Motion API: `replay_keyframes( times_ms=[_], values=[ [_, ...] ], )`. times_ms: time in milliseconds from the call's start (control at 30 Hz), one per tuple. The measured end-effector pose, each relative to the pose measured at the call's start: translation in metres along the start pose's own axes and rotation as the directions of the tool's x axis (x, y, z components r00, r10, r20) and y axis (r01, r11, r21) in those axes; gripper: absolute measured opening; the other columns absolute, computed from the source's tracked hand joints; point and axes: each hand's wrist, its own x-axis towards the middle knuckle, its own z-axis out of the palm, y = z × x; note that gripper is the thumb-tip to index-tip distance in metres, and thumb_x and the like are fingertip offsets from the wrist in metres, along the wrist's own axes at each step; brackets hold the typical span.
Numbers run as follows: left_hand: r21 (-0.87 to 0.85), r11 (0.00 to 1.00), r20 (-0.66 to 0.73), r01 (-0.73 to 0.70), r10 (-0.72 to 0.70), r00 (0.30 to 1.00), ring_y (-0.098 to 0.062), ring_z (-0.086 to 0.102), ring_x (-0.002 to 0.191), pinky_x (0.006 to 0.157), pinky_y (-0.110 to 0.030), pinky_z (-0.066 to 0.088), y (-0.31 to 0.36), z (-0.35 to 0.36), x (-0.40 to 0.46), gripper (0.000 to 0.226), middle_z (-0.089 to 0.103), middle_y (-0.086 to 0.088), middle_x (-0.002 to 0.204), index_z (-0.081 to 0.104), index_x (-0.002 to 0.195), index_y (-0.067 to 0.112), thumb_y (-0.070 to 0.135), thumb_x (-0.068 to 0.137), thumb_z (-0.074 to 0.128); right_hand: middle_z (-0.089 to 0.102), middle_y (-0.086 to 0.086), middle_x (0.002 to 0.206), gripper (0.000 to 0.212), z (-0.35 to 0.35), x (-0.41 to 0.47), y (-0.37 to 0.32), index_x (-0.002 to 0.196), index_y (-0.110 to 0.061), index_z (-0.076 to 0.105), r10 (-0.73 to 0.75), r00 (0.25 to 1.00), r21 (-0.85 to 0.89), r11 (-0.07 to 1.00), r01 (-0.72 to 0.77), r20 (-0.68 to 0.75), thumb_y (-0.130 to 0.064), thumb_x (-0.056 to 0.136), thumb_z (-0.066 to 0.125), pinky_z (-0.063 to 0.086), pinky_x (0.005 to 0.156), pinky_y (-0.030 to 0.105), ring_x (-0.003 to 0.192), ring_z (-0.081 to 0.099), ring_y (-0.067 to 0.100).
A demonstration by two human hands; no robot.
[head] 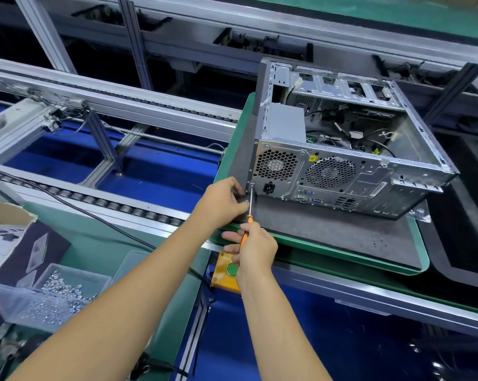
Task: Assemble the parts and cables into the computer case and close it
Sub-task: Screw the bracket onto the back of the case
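An open metal computer case [350,149] lies on its side on a dark mat over a green pallet [414,268], its rear panel with fans and ports facing me. Cables and boards show inside. My right hand [255,250] grips an orange-handled screwdriver [248,215] whose tip meets a screw [251,184] at the rear panel's lower left corner. My left hand [225,200] pinches the screwdriver's shaft beside that corner of the case.
A clear plastic bin of silver screws [53,295] stands at the lower left beside an open cardboard box [1,229]. A yellow button box with a green button [227,269] sits under my right hand. A roller conveyor frame [95,199] runs at left; a black cable crosses the green bench.
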Motion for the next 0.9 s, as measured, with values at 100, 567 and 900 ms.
replay_keyframes(
  times_ms=[100, 567, 900],
  values=[
    [0.044, 0.999, -0.012, -0.024, 0.024, 1.000, -0.012, 0.065, 0.073, 0.072, -0.038, 0.059, -0.001, 0.001, 0.003, 0.018, 0.063, 0.011, 0.068, 0.066, 0.093, 0.025, 0.029, 0.079, 0.078, 0.068, 0.005, 0.063, 0.013, 0.001, 0.002, 0.001, 0.078, -0.010, 0.059, 0.016, 1.000, 0.003, 1.000, -0.016, -0.023, -0.015, 0.090, 0.057, 0.026, 0.038, 0.021, 0.033, 0.039, 0.016],
    [0.006, 1.000, -0.038, -0.016, 0.017, 0.999, -0.004, 0.059, 0.065, 0.056, -0.024, 0.043, -0.008, 0.006, 0.004, 0.027, 0.059, 0.027, 0.056, 0.063, 0.061, 0.045, 0.047, 0.082, 0.080, 0.071, 0.014, 0.063, 0.020, 0.004, -0.009, -0.016, 0.080, -0.008, 0.052, 0.231, 0.958, 0.260, 0.927, -0.269, 0.167, -0.017, 0.097, 0.054, 0.026, 0.030, 0.016, 0.034, 0.047, 0.012],
    [-0.098, 0.995, 0.086, -0.012, 0.020, 0.996, 0.000, 0.059, 0.063, 0.063, -0.027, 0.053, -0.013, -0.004, 0.008, 0.009, 0.063, 0.021, 0.060, 0.075, 0.080, 0.037, 0.044, 0.079, 0.082, 0.068, 0.007, 0.058, 0.010, 0.008, -0.008, -0.005, 0.087, 0.003, 0.062, -0.079, 0.984, -0.044, 0.996, 0.072, -0.163, -0.007, 0.086, 0.065, 0.037, 0.039, 0.023, 0.043, 0.064, 0.016]
  ],
)
